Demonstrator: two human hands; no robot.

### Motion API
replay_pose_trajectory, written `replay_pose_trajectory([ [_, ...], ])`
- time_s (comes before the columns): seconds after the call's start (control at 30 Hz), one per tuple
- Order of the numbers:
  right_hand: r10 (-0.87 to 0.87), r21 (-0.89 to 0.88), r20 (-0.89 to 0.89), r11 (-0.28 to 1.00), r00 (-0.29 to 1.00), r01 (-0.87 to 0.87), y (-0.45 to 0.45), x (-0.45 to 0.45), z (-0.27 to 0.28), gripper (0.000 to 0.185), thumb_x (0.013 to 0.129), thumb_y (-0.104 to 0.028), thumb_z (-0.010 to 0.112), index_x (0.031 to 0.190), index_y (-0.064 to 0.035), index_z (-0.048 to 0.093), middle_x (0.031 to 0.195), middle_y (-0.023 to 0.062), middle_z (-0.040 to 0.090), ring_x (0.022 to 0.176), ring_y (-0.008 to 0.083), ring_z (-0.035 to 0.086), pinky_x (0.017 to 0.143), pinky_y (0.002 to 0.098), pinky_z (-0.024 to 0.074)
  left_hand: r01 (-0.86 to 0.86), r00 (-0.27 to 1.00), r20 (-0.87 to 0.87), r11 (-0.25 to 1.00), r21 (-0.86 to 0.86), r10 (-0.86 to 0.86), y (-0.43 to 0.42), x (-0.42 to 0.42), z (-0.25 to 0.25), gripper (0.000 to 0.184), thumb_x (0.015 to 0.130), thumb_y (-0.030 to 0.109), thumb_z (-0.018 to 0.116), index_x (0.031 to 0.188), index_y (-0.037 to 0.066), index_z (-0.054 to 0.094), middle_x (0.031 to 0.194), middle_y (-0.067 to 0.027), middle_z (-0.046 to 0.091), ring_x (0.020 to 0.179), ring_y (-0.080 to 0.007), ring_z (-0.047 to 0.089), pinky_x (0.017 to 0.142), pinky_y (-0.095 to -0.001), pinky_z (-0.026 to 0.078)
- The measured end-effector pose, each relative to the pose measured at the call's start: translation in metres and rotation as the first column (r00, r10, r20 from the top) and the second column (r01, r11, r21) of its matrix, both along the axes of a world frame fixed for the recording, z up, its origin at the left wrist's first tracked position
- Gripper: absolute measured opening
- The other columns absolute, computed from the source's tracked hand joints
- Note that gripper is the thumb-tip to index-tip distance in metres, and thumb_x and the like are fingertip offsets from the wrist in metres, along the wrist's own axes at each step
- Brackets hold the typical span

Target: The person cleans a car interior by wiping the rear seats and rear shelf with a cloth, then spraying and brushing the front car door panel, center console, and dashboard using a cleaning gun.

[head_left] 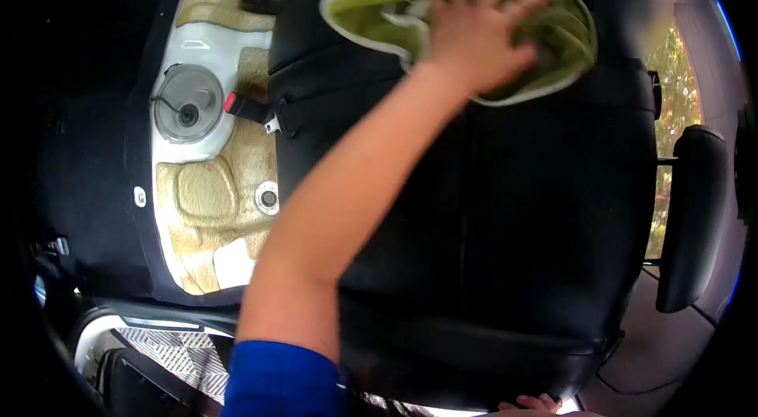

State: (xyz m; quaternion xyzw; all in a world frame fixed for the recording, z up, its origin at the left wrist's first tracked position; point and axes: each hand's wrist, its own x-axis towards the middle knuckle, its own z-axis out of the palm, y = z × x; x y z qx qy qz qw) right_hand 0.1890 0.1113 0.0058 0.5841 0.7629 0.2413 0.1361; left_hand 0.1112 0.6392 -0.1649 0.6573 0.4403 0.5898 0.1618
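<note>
My left hand (482,34) lies spread over a green cloth (359,10) with a pale edge, pressing it against the black seat back (545,204). Its fingers are apart and somewhat blurred, and the cloth is crumpled beneath them. A forearm in a blue sleeve reaches up to it from the lower left. At the bottom edge, only the fingers of my right hand (541,403) show, stretched out near the side of the seat back. The rest of that hand is out of frame.
Red-topped seat belt buckles (246,107) lie along the seat back's left side. Beyond them is exposed floor metal with beige padding (207,188) and a round grey cover (189,103). A headrest (695,216) stands at the right, by the rear window.
</note>
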Motion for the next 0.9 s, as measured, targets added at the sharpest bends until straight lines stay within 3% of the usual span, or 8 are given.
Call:
replay_pose_trajectory([
  [0.17,-0.06,-0.141,-0.021,0.988,0.998,0.056,0.021,-0.021,0.013,0.027,0.075,-0.036,0.064,0.095,-0.019,0.06,0.096,-0.001,0.059,0.1,0.0183,0.052,0.087,0.043,0.0366,-0.252,0.968,-0.147,0.766,-0.591,0.205,0.075,-0.07,-0.124,0.055,0.09,0.047,0.038,0.134,0.016,0.048,0.147,-0.0122,0.032,0.123,-0.0426,0.041,0.1,-0.0602,0.03],
  [0.27,-0.062,-0.222,-0.036,0.974,0.997,0.053,0.03,-0.025,0.023,0.031,0.075,-0.034,0.068,0.1,-0.0181,0.061,0.101,0.0005,0.06,0.1,0.0176,0.054,0.083,0.0413,0.0396,-0.108,0.99,-0.14,0.635,-0.765,0.0,0.084,-0.086,-0.101,0.055,0.09,0.049,0.036,0.132,0.016,0.051,0.145,-0.0201,0.033,0.127,-0.0432,0.037,0.101,-0.0635,0.025],
  [0.37,-0.07,-0.291,-0.055,0.955,0.996,0.051,0.038,-0.029,0.027,0.035,0.076,-0.033,0.071,0.106,-0.0172,0.061,0.106,0.0021,0.062,0.1,0.017,0.056,0.078,0.0395,0.0426,0.105,0.922,-0.307,0.917,-0.385,-0.235,0.033,-0.042,-0.036,0.028,0.09,0.029,0.043,0.097,0.018,0.067,0.108,-0.0233,0.061,0.107,-0.0482,0.053,0.084,-0.0669,0.041],
  [0.43,-0.072,-0.344,-0.052,0.938,0.996,0.05,0.044,-0.033,0.03,0.038,0.076,-0.031,0.074,0.109,-0.0167,0.062,0.109,0.0031,0.063,0.101,0.0166,0.057,0.075,0.0384,0.0446,0.203,0.848,-0.486,0.977,-0.07,-0.211,-0.027,-0.015,0.016,0.03,0.087,0.042,0.047,0.1,0.028,0.07,0.123,-0.0224,0.055,0.119,-0.0523,0.043,0.091,-0.0759,0.027],
  [0.5,-0.075,-0.367,-0.038,0.928,0.996,0.056,0.049,-0.043,0.035,0.042,0.076,-0.03,0.076,0.113,-0.0161,0.062,0.112,0.0041,0.064,0.101,0.0162,0.059,0.073,0.0373,0.0466,-0.01,0.992,0.123,0.965,0.262,-0.023,-0.057,0.021,0.014,0.031,0.083,0.046,0.054,0.108,0.034,0.068,0.141,-0.0168,0.039,0.123,-0.0487,0.038,0.094,-0.0752,0.02],
  [0.57,-0.15,-0.342,-0.044,0.931,0.988,0.126,0.055,-0.055,0.045,0.035,0.075,-0.026,0.076,0.105,-0.0156,0.065,0.115,-0.0024,0.063,0.1,0.0162,0.059,0.071,0.0351,0.0459,0.071,0.997,-0.038,0.952,0.299,-0.063,-0.046,0.009,-0.008,0.042,0.08,0.049,0.057,0.121,0.04,0.06,0.155,-0.0092,0.012,0.131,-0.0488,0.024,0.101,-0.071,0.015],
  [0.8,-0.212,-0.593,-0.078,0.795,0.974,0.125,0.046,-0.035,0.045,0.039,0.077,-0.032,0.073,0.113,-0.0241,0.061,0.117,-0.0008,0.063,0.106,0.0178,0.057,0.085,0.0371,0.0427,0.013,0.985,-0.174,0.999,0.031,-0.008,-0.041,-0.091,-0.188,0.054,0.073,0.015,0.064,0.126,0.023,0.058,0.151,-0.0125,0.023,0.13,-0.0401,0.033,0.104,-0.0533,0.028],
  [0.9,-0.076,-0.133,-0.148,0.99,0.986,0.056,-0.022,0.025,0.002,0.018,0.078,-0.028,0.062,0.093,-0.02,0.06,0.098,-0.0021,0.059,0.101,0.0199,0.051,0.091,0.0426,0.0372,-0.013,1.0,-0.022,0.965,-0.263,0.007,-0.063,-0.12,-0.243,0.048,0.08,0.02,0.062,0.126,0.009,0.056,0.149,-0.0176,0.028,0.127,-0.0398,0.039,0.106,-0.0433,0.031],
])
